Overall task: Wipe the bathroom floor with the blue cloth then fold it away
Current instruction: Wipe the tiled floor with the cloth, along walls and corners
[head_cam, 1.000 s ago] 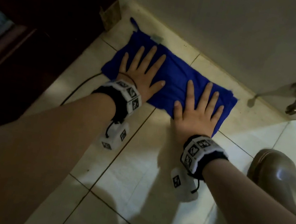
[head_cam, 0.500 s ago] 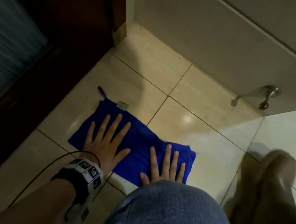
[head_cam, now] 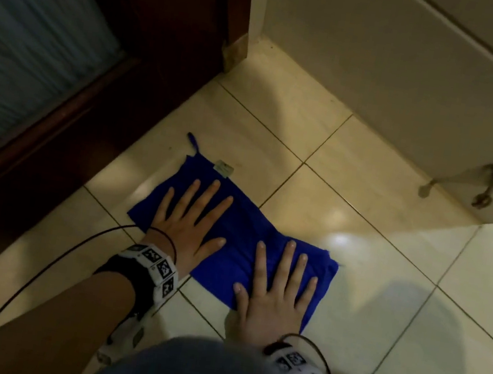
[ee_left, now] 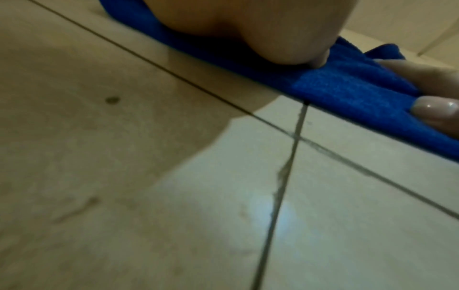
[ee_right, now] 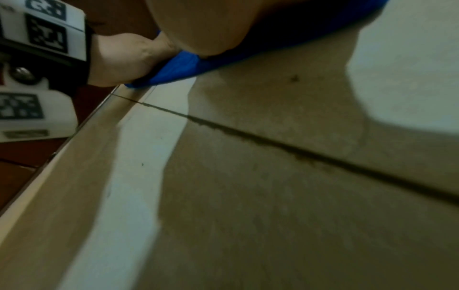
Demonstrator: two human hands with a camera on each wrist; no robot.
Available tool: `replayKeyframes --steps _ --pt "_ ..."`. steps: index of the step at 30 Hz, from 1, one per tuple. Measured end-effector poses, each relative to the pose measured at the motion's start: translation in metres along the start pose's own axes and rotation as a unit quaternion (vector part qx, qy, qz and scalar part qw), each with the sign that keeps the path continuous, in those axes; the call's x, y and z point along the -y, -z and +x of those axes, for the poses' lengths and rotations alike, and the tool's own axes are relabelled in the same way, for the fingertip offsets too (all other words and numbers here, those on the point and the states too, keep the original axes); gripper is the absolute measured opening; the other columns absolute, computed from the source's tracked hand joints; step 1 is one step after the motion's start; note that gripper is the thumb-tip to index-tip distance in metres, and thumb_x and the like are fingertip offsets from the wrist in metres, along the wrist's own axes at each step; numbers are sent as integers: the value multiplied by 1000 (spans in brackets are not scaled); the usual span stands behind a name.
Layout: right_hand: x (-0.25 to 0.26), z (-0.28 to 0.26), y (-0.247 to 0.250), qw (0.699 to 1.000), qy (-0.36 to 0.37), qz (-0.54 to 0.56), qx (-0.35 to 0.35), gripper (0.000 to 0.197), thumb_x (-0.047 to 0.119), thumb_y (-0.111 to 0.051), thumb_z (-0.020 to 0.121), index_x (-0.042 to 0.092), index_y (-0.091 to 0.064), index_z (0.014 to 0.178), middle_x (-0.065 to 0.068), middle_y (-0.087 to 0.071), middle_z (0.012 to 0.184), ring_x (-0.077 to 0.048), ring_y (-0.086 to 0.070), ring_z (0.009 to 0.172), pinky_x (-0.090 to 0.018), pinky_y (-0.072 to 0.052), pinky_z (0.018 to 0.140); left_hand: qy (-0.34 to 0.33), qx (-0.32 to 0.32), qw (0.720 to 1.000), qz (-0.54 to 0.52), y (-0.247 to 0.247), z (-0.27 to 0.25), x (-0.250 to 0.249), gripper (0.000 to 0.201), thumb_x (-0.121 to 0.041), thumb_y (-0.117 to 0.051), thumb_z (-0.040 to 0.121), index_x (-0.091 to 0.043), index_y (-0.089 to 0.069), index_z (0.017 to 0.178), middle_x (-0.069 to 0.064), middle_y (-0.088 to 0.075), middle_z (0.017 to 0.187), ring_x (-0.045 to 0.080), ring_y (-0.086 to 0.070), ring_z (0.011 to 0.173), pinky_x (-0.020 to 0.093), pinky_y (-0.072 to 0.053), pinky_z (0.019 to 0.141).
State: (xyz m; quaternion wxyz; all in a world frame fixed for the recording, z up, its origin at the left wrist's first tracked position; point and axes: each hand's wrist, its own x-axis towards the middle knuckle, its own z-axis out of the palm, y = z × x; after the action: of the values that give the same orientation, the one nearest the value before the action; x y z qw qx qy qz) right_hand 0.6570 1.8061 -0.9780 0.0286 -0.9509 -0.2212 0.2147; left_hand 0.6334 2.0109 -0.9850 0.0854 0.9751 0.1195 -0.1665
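Both palms flat, fingers spread, nothing clamped: left hand point(head_cam: 188, 226) and right hand point(head_cam: 274, 290) press the blue cloth point(head_cam: 240, 240) onto the tiled floor point(head_cam: 381, 303), door stop point(head_cam: 491, 185) at 2 o'clock. Wiping step, looks like. Next: keep pressure, sweep unwiped tiles, then fold.

Glossy cream floor tiles point(head_cam: 361, 268) with thin dark grout lines fill the lower part of the room. Beyond them stands a pale door point(head_cam: 383, 79), its bottom edge just above the tiles. A metal door stopper point(head_cam: 491, 188) sits at the foot of that door, towards its right end. Left of the door rises a dark reddish wooden frame point(head_cam: 150, 54), and further left of that a ribbed bluish panel point(head_cam: 24, 57). A bright reflection point(head_cam: 341, 242) lies on the tiles in front of the door.
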Motion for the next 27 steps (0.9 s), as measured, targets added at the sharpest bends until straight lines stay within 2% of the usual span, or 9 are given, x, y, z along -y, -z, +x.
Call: replayKeyframes --steps 3,5,6,8,10,13,18,21,27 --pt "5 20 8 999 45 10 -4 67 61 -19 96 28 -23 155 -14 -13 162 -39 -13 148 -61 -12 114 -7 6 1000 12 7 11 10 67 -73 6 85 -48 28 143 -17 34 154 15 23 145 47 15 114" --pt "9 44 13 997 67 10 -24 67 62 -21 95 31 -21 155 -13 -12 163 -38 -10 149 -60 -9 116 -7 24 1000 12 16 28 27 68 -75 8 80 -51 34 138 -20 40 149 12 28 143 46 17 114" --pt "14 55 19 996 79 1 -30 67 62 -21 95 33 -13 156 -12 -5 164 -37 -3 149 -60 -3 116 2 30 1000 9 21 35 35 68 -76 9 78 -53 35 137 -21 41 148 12 28 143 47 16 115" --pt "21 75 28 995 97 -18 -23 68 63 -16 96 38 13 152 -8 24 161 -33 21 147 -57 14 115 23 23 999 1 24 46 48 68 -78 9 77 -55 35 135 -22 41 148 12 25 144 48 13 116" --pt "27 90 33 996 91 -11 5 69 64 -14 97 40 27 147 -4 39 154 -30 33 142 -54 22 113 44 6 999 -6 25 52 56 68 -79 8 76 -57 33 134 -23 37 150 12 21 146 48 11 117" --pt "32 91 36 996 90 -17 7 68 64 -12 97 40 26 147 -3 40 154 -29 34 142 -53 22 113 84 -15 996 -34 27 52 58 73 -79 1 77 -53 24 142 -19 28 156 12 17 147 48 9 118" --pt "31 90 30 995 91 -24 -17 68 67 3 88 41 26 147 -4 37 155 -30 32 143 -53 23 112 108 -42 992 -51 27 52 53 79 -77 -11 86 -42 17 150 -12 23 159 14 14 148 44 7 118" --pt "32 86 32 994 106 -31 3 65 63 -9 97 40 24 148 -5 37 155 -30 32 143 -55 19 114 148 -37 987 -57 24 36 50 79 -72 -21 91 -37 15 152 -9 20 160 17 12 148 42 6 119" --pt "54 55 22 985 170 -33 22 66 61 -14 98 39 22 150 -7 35 156 -31 31 143 -55 20 114 221 -38 973 -62 7 -23 58 78 -70 -17 91 -35 17 152 -7 20 161 17 12 149 42 3 120"
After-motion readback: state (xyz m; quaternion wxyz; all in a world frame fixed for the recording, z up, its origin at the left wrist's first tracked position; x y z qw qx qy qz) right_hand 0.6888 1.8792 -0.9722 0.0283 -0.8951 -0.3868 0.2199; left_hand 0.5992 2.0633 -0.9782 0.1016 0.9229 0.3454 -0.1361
